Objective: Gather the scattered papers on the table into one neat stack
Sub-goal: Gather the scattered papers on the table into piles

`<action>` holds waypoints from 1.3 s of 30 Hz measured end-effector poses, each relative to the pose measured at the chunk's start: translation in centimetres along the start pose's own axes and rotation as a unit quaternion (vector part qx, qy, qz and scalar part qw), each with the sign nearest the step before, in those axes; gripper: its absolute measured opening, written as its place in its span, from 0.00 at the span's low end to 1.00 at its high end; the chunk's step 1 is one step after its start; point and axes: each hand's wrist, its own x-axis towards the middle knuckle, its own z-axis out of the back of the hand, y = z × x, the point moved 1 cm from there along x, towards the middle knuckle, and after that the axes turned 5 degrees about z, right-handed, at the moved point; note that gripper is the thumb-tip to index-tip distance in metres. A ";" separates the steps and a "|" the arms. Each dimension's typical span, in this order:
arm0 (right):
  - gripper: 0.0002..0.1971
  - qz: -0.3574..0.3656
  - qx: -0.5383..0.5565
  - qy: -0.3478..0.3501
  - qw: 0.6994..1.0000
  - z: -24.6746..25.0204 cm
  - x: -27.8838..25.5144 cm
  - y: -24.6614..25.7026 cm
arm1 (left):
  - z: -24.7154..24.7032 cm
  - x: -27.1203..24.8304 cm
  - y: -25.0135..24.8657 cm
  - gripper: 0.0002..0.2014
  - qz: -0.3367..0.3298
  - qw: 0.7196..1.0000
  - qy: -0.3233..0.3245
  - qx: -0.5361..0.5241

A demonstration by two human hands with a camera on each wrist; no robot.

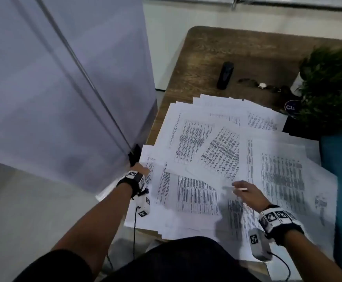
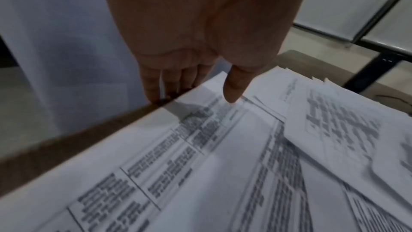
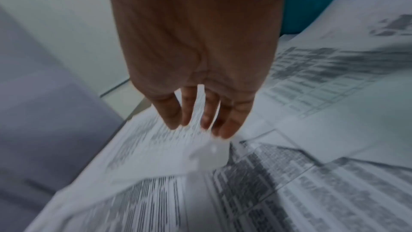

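Several white printed papers (image 1: 217, 149) lie overlapping and askew across the near half of the brown wooden table (image 1: 227, 51). My left hand (image 1: 142, 169) is at the far-left corner of the spread, at the table's edge. In the left wrist view its thumb (image 2: 231, 93) lies on top of a sheet (image 2: 223, 165) while the fingers (image 2: 156, 89) reach down behind that sheet's edge, pinching it. My right hand (image 1: 241, 190) hovers low over the middle of the papers, fingers spread. Its fingertips (image 3: 225, 130) touch a slightly raised, rumpled sheet (image 3: 174, 153).
At the back of the table are a black cylinder (image 1: 225, 75), a wristwatch (image 1: 262, 85), a round blue badge (image 1: 291, 107) and a potted plant (image 1: 329, 84). A tall grey panel (image 1: 64, 78) stands close on the left. Something teal (image 1: 341, 169) borders the right side.
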 end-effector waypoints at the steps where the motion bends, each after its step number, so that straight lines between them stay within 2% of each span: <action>1: 0.11 0.013 -0.064 -0.007 0.998 -0.8 1.1 -0.1 | -0.2 -1.1 -0.4 0.27 -0.018 1.000 -0.013 0.014; 4: 0.25 0.009 -0.203 0.012 0.979 -3.2 3.0 0.5 | -2.0 -3.4 -2.4 0.35 -0.040 0.996 -0.043 0.071; 7: 0.33 -0.017 -0.285 0.051 0.957 -5.4 3.6 0.7 | -3.5 -4.0 -5.3 0.39 -0.043 0.998 -0.039 0.026; 10: 0.31 -0.006 -0.328 -0.007 0.945 -5.8 3.6 1.3 | -3.3 -3.7 -7.7 0.33 -0.028 0.995 -0.057 -0.079; 12: 0.30 0.008 -0.324 -0.023 0.946 -5.8 3.6 1.5 | -2.4 -3.1 -7.8 0.32 0.044 0.984 -0.090 -0.147; 14: 0.30 0.013 -0.318 -0.025 0.948 -5.8 3.7 1.5 | -1.8 -2.4 -6.9 0.32 0.097 0.978 -0.115 -0.141; 19: 0.31 0.021 -0.295 -0.027 0.955 -6.0 4.0 1.6 | -1.6 -0.9 -4.7 0.31 0.012 0.989 -0.133 -0.061; 22: 0.30 0.019 -0.286 -0.029 0.957 -6.0 4.1 1.7 | -0.6 -0.2 -4.3 0.31 -0.004 0.991 -0.129 -0.043; 26: 0.31 0.002 -0.295 -0.005 0.956 -5.1 4.5 2.4 | 1.0 1.5 -3.9 0.24 -0.054 0.993 -0.105 -0.032; 29: 0.30 -0.002 -0.294 0.011 0.956 -4.5 4.5 2.6 | 0.6 1.0 -4.3 0.23 -0.094 0.991 -0.091 0.016; 34: 0.29 0.012 -0.302 0.022 0.953 -4.2 4.3 2.5 | -2.1 -2.0 -5.9 0.35 -0.034 0.993 -0.104 0.051; 39: 0.28 0.034 -0.297 0.029 0.954 -3.8 4.2 2.0 | -3.3 -3.2 -7.5 0.44 -0.021 0.990 -0.122 0.073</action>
